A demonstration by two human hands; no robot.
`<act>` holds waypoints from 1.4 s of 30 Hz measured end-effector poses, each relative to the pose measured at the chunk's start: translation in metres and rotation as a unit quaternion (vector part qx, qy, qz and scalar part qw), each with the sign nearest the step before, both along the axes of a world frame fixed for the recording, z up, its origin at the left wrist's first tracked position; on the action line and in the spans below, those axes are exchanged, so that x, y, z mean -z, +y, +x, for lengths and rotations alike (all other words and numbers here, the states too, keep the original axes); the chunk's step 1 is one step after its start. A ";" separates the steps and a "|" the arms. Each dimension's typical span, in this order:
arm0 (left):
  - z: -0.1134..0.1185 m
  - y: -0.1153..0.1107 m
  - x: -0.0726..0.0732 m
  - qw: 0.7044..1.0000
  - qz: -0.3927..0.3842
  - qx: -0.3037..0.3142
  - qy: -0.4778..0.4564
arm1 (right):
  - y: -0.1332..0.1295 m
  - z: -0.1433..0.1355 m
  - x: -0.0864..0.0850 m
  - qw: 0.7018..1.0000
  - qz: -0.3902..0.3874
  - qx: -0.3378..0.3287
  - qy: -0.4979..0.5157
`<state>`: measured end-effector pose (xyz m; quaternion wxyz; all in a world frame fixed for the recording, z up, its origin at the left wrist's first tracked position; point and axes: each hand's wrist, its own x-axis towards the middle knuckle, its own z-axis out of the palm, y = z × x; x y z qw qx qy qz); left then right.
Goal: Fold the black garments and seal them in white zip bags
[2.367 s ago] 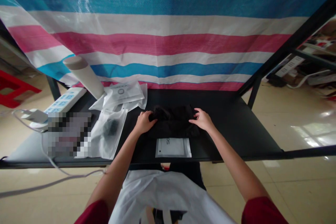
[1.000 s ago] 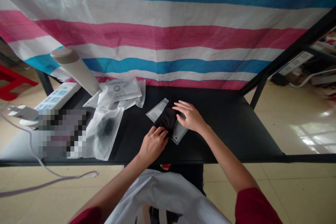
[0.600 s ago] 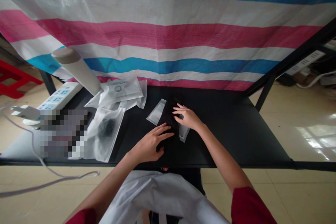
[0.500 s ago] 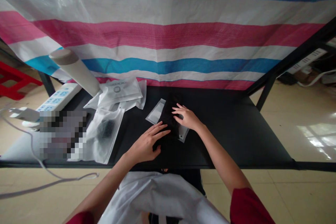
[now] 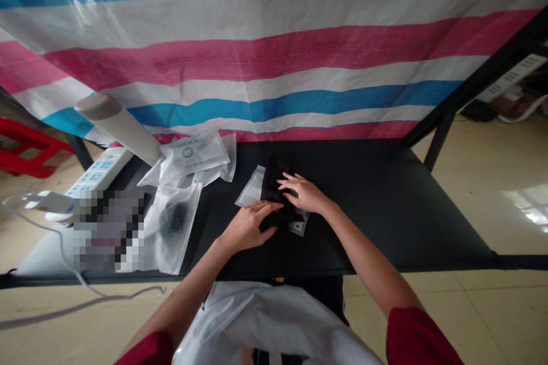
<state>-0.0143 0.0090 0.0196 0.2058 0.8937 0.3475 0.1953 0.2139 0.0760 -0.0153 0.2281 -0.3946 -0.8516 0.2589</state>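
A dark black piece of cloth (image 5: 276, 174) lies on the black table, its exact kind too dark to make out. It partly covers a clear plastic bag (image 5: 252, 187), whose corners stick out at the left and the near right. My left hand (image 5: 250, 225) has its fingers bent over the cloth's near left edge, with the thumb below and dark cloth between them. My right hand (image 5: 302, 193) rests on the cloth's right side, fingers spread and flat.
Left of the hands lie white frosted zip bags (image 5: 194, 154) and another bag with a dark item inside (image 5: 171, 228). Behind them lean a pale bottle (image 5: 124, 131) and a power strip (image 5: 100, 174) with a plugged charger (image 5: 51, 202). A striped tarp (image 5: 257, 68) hangs at the back.
My left hand has moved slightly right and closed its fingers and thumb round the cloth's near edge. My right hand stays on the cloth. The camera view has tilted a little.
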 end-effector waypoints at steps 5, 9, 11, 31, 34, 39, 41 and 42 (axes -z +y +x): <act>-0.007 -0.004 -0.005 0.997 -0.014 0.049 0.058 | 0.001 0.002 0.000 1.000 0.000 -0.002 0.019; -0.017 0.000 0.001 0.996 0.024 0.029 0.079 | 0.001 0.003 -0.002 1.000 0.001 -0.005 0.023; -0.017 0.004 0.003 0.996 0.025 0.048 0.072 | 0.000 0.003 -0.002 1.000 -0.002 -0.005 0.025; 0.029 0.072 0.025 0.932 -0.121 -0.323 -0.110 | -0.022 0.007 -0.025 0.969 0.157 0.150 0.117; 0.027 0.079 0.032 0.925 -0.124 -0.337 -0.122 | -0.030 -0.008 -0.025 0.987 0.155 0.034 0.035; 0.021 0.085 0.042 0.913 -0.150 -0.328 -0.190 | -0.027 -0.021 -0.018 0.987 0.157 -0.010 -0.031; 0.020 0.082 0.041 0.910 -0.163 -0.313 -0.217 | -0.025 -0.021 -0.016 0.987 0.160 -0.001 -0.035; 0.019 0.080 0.039 0.911 -0.162 -0.307 -0.224 | -0.025 -0.021 -0.016 0.987 0.159 0.004 -0.033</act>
